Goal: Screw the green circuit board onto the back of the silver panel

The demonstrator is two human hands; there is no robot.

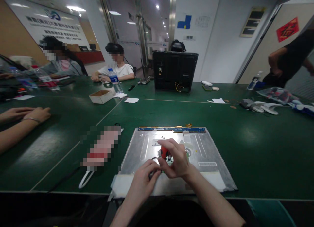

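A flat metal display panel (144, 155) lies in front of me, with a blue circuit strip (169, 130) along its far edge. My right hand (178, 158) is curled around a short red-and-black handle (165, 151), which looks like a screwdriver; its tip is hidden. Beneath the fingers a small green circuit board (169, 161) shows in part. My left hand (146, 176) rests at the left of that board, fingers bent together near a thin dark cable (155, 158). Whatever those fingers pinch is hidden.
A blurred pink-and-red item (100, 147) with a white loop lies to the left. Beyond are an open white box (101, 96), a water bottle (114, 79) and a standing black panel (175, 71). Another person's hands (36, 115) rest at the left; others sit behind.
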